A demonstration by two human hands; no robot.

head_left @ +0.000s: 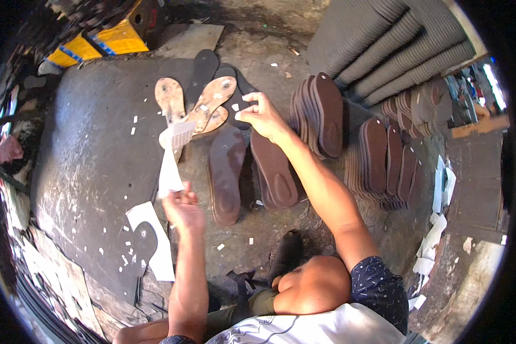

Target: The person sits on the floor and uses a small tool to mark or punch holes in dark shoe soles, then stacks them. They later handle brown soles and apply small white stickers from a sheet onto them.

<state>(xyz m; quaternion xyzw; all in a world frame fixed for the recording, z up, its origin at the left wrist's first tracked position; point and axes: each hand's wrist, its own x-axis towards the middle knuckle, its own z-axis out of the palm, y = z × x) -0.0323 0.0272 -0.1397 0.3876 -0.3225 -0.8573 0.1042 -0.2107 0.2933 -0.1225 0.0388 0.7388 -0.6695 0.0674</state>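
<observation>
My left hand (183,209) is closed on the lower end of a white sheet (170,172), whose far end carries a grid of small labels. That end hangs over some beige foot-shaped insoles (214,94). My right hand (262,119) reaches farther forward, thumb and fingers bent together around a small white label (235,107) at their tips. Below that hand lie two piles of brown insoles, one on the left (226,166) and one on the right (276,172), partly covered by my right wrist. Black insoles (205,66) lie beyond the beige ones.
Stacked brown insoles stand at the right, in a nearer group (374,155) and a farther group (329,114). Behind them rise tall dark grey ridged stacks (384,46). Yellow boxes (126,37) sit far left. White paper (160,252) and small white scraps lie on the floor.
</observation>
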